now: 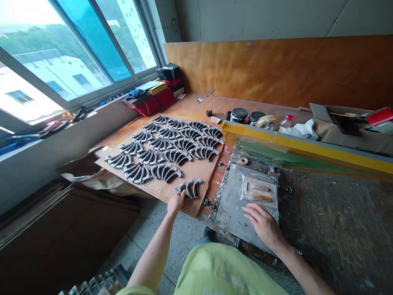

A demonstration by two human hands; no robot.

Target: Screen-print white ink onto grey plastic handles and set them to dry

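Observation:
My left hand [176, 202] pinches the near end of a curved grey piece [181, 191] at the front of a cardboard sheet [147, 186]. Beside it lie a few more curved grey pieces [194, 189] of the same shape. Farther back, fanned rows of these grey pieces [159, 143] cover much of the cardboard. My right hand [264, 224] is held above a flat grey plate [229, 213], its fingers apart and nothing in them. Just beyond those fingers, a clear plastic bag [247, 182] and wooden-handled items [260, 197] rest on the plate.
A yellow-edged screen frame [291, 141] stands tilted behind the plate. A tape roll [243, 161], black-lidded tubs [238, 114], a red-capped bottle [287, 121] and an open carton [340, 131] are around it. Small black clamps [208, 202] stick out along the plate's left side.

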